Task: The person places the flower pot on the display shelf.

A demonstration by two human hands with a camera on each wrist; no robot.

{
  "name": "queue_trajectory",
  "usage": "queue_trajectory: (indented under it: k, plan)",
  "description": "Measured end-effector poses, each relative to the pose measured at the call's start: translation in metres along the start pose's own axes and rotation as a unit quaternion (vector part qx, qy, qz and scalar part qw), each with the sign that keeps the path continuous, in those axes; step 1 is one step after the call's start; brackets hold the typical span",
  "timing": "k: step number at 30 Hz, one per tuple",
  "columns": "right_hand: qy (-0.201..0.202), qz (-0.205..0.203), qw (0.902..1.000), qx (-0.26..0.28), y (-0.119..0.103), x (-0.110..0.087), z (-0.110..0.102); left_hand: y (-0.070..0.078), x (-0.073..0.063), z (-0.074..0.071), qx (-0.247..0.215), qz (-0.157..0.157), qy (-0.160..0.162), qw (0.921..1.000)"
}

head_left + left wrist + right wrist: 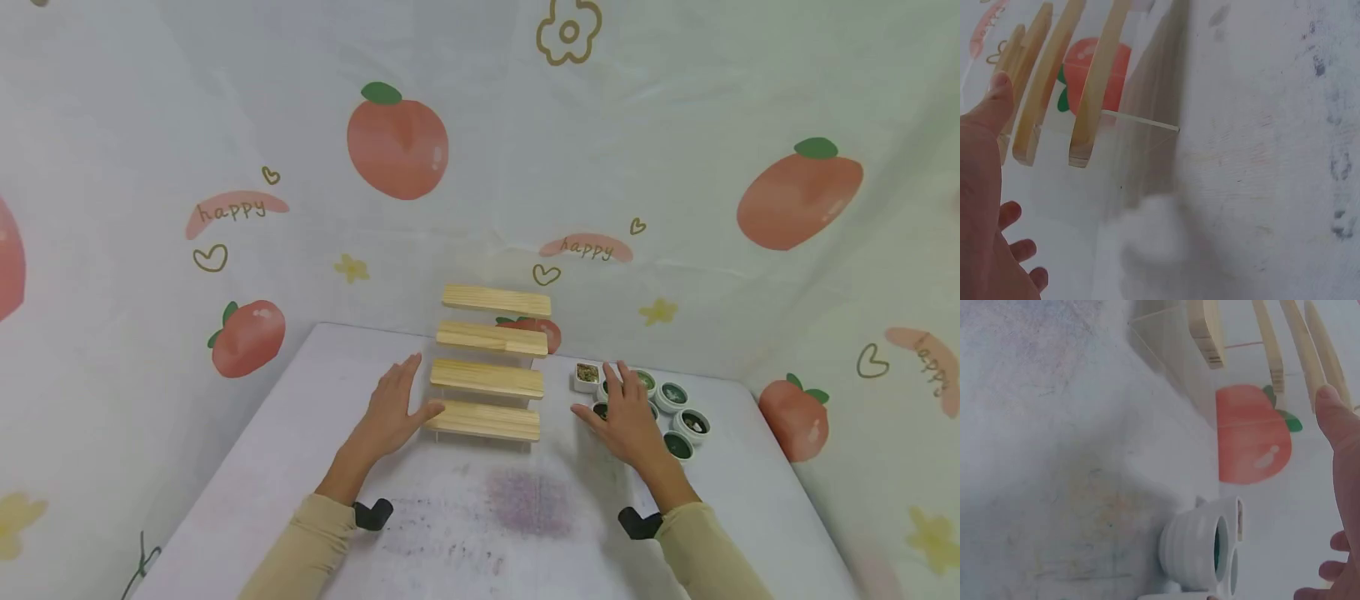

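Note:
A stepped rack of pale wooden slats (491,378) on a thin clear frame stands at the middle of the table. Beside its left end I hold my left hand (392,408) with fingers spread; the thumb overlaps the lowest slat in the head view. The left wrist view shows that thumb (999,94) alongside the slat ends (1091,119). My right hand (628,421) hovers, fingers apart and holding nothing, in front of a group of small white pots (692,425) with dark green contents, partly hiding them. One white pot (1188,547) appears below it in the right wrist view.
A square white pot (587,377) with brownish-green filling is at the back of the group. Behind the white table (450,517) hangs a cloth (480,167) printed with peaches. Purple stains (528,500) mark the tabletop in front of the rack.

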State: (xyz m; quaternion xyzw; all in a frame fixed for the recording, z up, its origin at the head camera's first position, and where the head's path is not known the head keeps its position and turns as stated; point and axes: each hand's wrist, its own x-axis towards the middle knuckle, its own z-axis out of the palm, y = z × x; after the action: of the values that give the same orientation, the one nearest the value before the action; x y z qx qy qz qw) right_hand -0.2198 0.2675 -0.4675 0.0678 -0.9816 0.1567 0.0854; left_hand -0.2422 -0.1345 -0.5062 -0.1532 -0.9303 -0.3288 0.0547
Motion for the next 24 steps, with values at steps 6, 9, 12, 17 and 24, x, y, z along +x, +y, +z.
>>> queue_trajectory:
  k: [6,9,12,17,24]
  plan:
    - [0.006,0.012,0.9992,0.038,0.014,-0.009,0.0,-0.005,-0.002,0.007,-0.079,-0.008,-0.01,0.9968]
    - [0.017,0.024,0.9977,0.061,0.021,-0.015,0.0,-0.005,-0.003,0.009,-0.112,-0.021,-0.015,0.9934]
    - [0.034,0.036,0.9956,0.08,0.029,-0.022,0.001,-0.004,-0.004,0.01,-0.153,-0.034,-0.022,0.9873]
    - [0.051,0.064,0.9928,0.087,0.039,-0.033,0.003,-0.001,-0.005,0.013,-0.206,-0.047,-0.026,0.9771]
    - [0.034,0.114,0.9905,0.068,0.047,-0.042,0.005,-0.004,-0.007,0.024,-0.215,-0.063,-0.033,0.9739]
